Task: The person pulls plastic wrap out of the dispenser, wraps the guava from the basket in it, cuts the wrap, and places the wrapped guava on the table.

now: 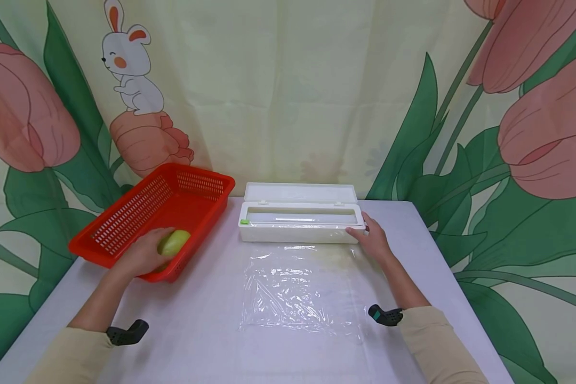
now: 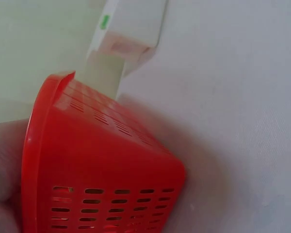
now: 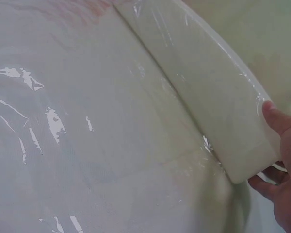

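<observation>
My left hand (image 1: 141,255) reaches over the near rim of a red slotted basket (image 1: 139,205) and grips a yellow-green fruit (image 1: 174,241) inside it. In the left wrist view only the basket's outer wall (image 2: 106,165) shows, and the fruit is hidden. My right hand (image 1: 372,238) holds the right end of a white cling-film dispenser box (image 1: 300,218), whose lid stands open; fingers (image 3: 276,119) curl round the box's end (image 3: 218,102). A sheet of clear film (image 1: 300,288) lies flat on the table in front of the box.
The white table (image 1: 201,341) runs to edges at left and right. A flower-printed curtain (image 1: 288,90) hangs right behind the basket and box. The basket sits tilted at the back left.
</observation>
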Demonstrator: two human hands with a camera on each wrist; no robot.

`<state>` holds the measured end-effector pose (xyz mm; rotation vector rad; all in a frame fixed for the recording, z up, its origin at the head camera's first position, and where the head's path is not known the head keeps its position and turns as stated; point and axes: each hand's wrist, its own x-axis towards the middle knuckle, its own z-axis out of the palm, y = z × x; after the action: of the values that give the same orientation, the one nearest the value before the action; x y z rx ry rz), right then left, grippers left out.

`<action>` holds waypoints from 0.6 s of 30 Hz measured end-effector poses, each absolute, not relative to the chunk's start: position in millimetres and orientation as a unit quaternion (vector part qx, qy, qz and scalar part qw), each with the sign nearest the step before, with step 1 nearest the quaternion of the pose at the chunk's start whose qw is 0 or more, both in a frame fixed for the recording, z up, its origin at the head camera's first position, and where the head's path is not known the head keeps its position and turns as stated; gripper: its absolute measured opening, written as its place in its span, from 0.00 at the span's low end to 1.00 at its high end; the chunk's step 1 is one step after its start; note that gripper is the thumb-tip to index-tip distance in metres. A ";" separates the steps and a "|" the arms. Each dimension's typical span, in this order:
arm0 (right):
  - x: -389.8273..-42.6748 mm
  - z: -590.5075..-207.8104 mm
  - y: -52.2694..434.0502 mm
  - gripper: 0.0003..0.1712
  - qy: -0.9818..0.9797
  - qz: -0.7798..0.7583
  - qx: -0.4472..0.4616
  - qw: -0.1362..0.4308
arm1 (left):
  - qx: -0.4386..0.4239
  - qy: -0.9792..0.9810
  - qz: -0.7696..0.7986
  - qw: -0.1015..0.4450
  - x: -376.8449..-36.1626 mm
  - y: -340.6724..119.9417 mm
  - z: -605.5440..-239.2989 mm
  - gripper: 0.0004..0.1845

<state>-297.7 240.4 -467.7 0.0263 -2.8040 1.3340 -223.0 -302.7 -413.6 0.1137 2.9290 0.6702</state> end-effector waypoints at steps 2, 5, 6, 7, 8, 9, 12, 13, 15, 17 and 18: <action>-297.3 -467.2 239.8 0.45 -0.902 0.430 0.009 0.019 | 0.035 0.973 0.219 0.072 -223.9 -303.5 -414.0 0.50; -296.9 -466.9 239.2 0.46 -0.903 0.430 0.005 0.015 | 0.032 0.974 0.211 0.080 -225.5 -303.8 -413.5 0.50; -296.9 -467.0 239.1 0.46 -0.903 0.430 0.003 0.013 | 0.030 0.974 0.209 0.082 -225.8 -303.9 -413.3 0.49; -296.9 -467.2 238.8 0.47 -0.903 0.429 0.001 0.011 | 0.027 0.975 0.207 0.082 -225.7 -303.6 -413.2 0.49; -297.0 -467.3 238.6 0.47 -0.904 0.427 -0.001 0.009 | 0.022 0.975 0.206 0.082 -225.6 -303.5 -413.6 0.50; -297.2 -467.7 238.4 0.48 -0.905 0.426 -0.004 0.008 | 0.020 0.975 0.205 0.079 -225.0 -303.1 -413.5 0.50; -297.7 -468.5 238.3 0.48 -0.905 0.424 -0.007 0.005 | 0.017 0.977 0.202 0.063 -222.8 -301.6 -414.3 0.49; -297.8 -468.9 238.4 0.48 -0.906 0.424 -0.009 0.005 | 0.017 0.978 0.202 0.056 -222.2 -301.2 -414.7 0.49; -297.9 -469.4 239.1 0.48 -0.905 0.425 -0.009 0.006 | 0.018 0.979 0.200 0.045 -221.6 -300.8 -415.6 0.49; -297.9 -469.6 240.1 0.48 -0.904 0.427 -0.001 0.009 | 0.021 0.979 0.199 0.034 -221.8 -300.4 -416.4 0.48; -298.0 -469.7 240.5 0.48 -0.904 0.428 0.000 0.010 | 0.021 0.979 0.201 0.027 -222.2 -300.4 -416.7 0.47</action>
<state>-298.0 240.5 -469.7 0.0003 -2.8212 1.3344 -222.2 -300.4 -416.7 0.0659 3.0242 0.6211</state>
